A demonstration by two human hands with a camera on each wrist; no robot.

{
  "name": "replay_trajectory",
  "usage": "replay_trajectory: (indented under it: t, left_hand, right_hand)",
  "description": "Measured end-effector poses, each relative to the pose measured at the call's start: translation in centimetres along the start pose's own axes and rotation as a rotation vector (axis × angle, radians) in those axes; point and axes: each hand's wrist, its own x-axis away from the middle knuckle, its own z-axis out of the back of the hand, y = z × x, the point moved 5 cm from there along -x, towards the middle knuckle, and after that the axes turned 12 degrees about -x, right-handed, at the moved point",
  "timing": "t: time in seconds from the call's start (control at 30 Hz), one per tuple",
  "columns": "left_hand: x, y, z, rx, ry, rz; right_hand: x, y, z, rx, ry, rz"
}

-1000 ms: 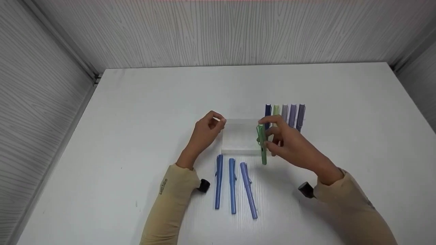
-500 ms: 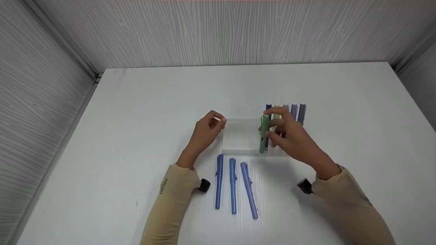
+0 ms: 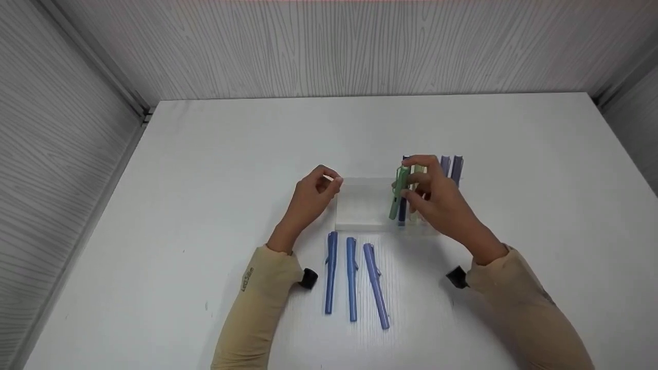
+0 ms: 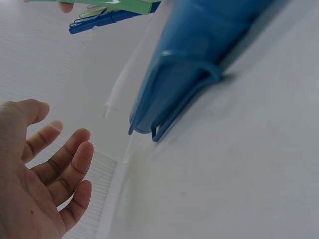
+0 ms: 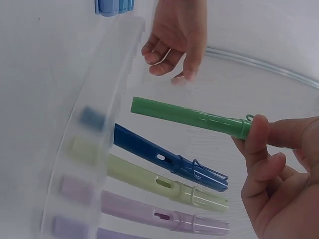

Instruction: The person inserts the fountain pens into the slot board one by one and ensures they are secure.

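Right wrist shows a mauve pen (image 5: pixel 134 209) hidden from head, right fingers (image 5: pixel 258 133) pinching a green pen (image 5: pixel 187 116), left fingers (image 4: pixel 72 169) loose, empty

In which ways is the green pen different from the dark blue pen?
The green pen is gripped by the right hand; the dark blue pen sits in the clear holder. In the right wrist view, the dark blue pen shows an oval opening; the green pen shows none there. Both are slim and straight.
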Motion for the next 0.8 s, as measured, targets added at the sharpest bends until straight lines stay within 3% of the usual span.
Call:
replay_trajectory:
  t: [0.27, 0.8]
  left_hand:
    - [0.0, 0.0, 0.0, -0.007, -0.004, 0.016]
    - [0.0, 0.0, 0.1, 0.001, 0.003, -0.021]
  right_hand:
    - [-0.3, 0.9, -0.3, -0.006, 0.006, -0.013]
    - [-0.4, 1.7, -0.6, 0.001, -0.028, -0.008]
